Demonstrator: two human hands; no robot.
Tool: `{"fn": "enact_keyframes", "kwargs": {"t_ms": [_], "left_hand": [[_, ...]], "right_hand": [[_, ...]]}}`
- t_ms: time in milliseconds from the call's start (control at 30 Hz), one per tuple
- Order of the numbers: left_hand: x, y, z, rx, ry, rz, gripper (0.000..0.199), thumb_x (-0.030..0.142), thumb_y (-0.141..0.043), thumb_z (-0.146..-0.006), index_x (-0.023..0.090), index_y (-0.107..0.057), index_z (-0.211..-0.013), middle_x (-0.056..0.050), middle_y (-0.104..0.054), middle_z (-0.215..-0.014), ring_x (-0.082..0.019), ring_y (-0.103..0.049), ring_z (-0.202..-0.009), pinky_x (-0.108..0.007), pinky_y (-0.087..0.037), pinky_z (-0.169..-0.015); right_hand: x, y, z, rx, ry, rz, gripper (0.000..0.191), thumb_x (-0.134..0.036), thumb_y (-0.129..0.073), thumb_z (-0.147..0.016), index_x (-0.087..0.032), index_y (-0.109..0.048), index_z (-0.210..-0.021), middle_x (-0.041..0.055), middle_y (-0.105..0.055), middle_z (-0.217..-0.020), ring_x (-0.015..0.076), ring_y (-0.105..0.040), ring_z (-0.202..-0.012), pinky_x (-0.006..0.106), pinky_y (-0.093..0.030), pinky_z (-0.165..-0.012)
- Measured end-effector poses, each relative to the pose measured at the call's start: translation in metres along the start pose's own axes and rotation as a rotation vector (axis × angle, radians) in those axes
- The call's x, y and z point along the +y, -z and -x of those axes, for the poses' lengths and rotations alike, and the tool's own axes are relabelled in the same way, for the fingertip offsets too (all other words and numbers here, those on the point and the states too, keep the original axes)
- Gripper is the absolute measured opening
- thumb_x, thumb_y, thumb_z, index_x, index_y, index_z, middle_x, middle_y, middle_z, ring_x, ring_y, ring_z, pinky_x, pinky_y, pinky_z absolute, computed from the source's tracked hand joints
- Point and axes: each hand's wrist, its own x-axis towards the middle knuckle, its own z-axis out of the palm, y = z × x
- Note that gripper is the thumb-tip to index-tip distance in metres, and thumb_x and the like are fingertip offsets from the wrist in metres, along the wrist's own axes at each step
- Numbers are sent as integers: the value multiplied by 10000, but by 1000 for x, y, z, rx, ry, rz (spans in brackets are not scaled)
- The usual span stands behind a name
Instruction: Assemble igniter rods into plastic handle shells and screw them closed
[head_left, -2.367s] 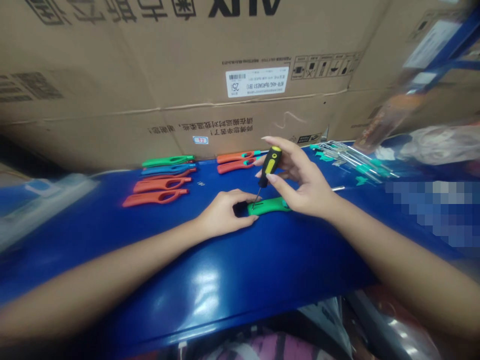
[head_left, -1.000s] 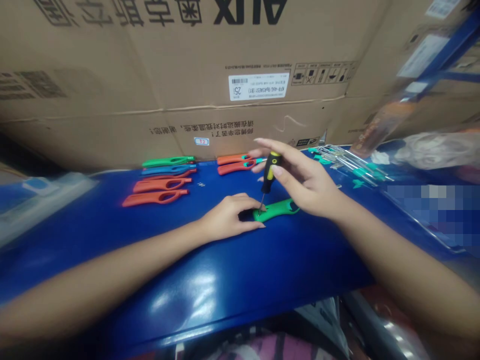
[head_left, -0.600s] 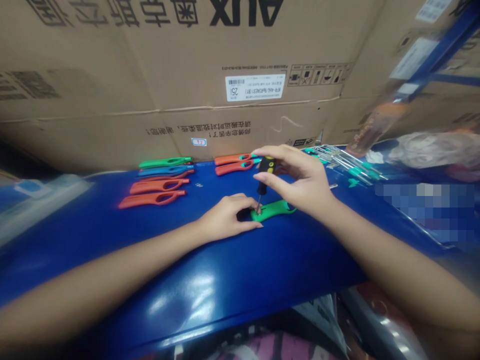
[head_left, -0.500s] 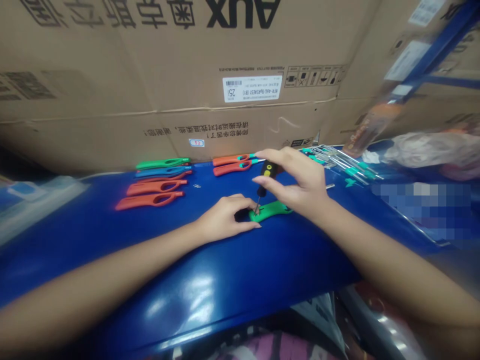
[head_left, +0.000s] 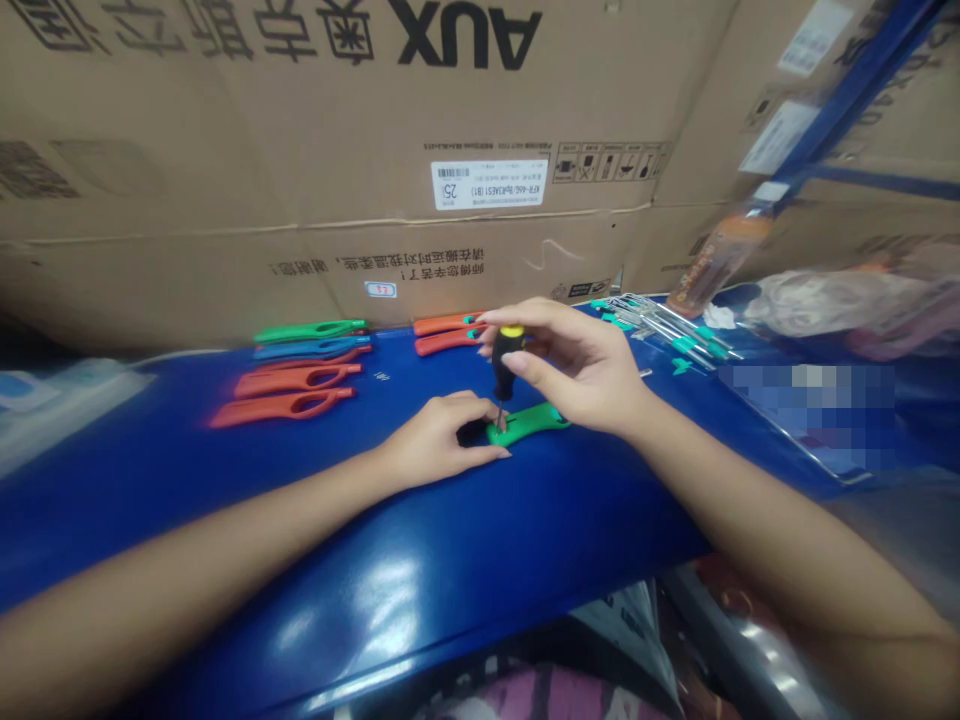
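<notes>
My right hand point(head_left: 581, 365) grips the black and yellow handle of a screwdriver point(head_left: 505, 372), held nearly upright. Its tip meets the left end of a green plastic lighter casing point(head_left: 529, 424) lying flat on the blue table point(head_left: 420, 530). That same end is pinched between the thumb and fingers of my left hand point(head_left: 442, 435). Part of the casing's right end is hidden behind my right hand. Just beyond my hands lie two orange lighter casings point(head_left: 446, 334) with teal parts; my right hand covers their right ends.
More casings, including a green one point(head_left: 311, 330), a blue one point(head_left: 311, 348) and several orange ones point(head_left: 285, 407), lie at the left. Several metal rods with teal ends point(head_left: 675, 335) are piled at the right, beside an orange bottle point(head_left: 720, 262). A cardboard box point(head_left: 330, 170) walls off the back.
The screwdriver has turned in my right hand and stands more upright. My fingers have shifted around its handle. The whole view has swung slightly, while my left hand stays on the green casing.
</notes>
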Motion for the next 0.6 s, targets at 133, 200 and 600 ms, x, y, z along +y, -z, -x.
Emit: {"fn": "enact_keyframes", "kwargs": {"t_ms": [133, 200, 600], "left_hand": [[0, 0, 0, 3, 5, -4, 251, 361, -760, -834, 201, -656, -997, -23, -718, -963, -183, -685, -907, -298, -530, -839], [0, 0, 0, -1, 1, 13, 246, 363, -754, -840, 197, -655, -992, -28, -722, -978, -183, -685, -921, -302, -528, -858], [0, 0, 1, -18, 14, 15, 252, 378, -746, -845, 194, -658, -992, -36, -717, -980, -190, -679, -924, -305, -524, -855]], "right_hand": [[0, 2, -1, 25, 82, 150, 306, -360, -597, -954, -230, -673, -1221, 85, -690, -1118, 216, -656, -1036, 405, -553, -937], [0, 4, -1, -44, 78, 94, 330, -330, -502, -1002, -231, -633, -1287, 96, -676, -1209, 220, -641, -1111, 421, -530, -985], [-4, -2, 2, -53, -102, -31, 392, -360, -507, -999, -237, -550, -1368, 100, -680, -1192, 210, -667, -1023, 374, -578, -857]]}}
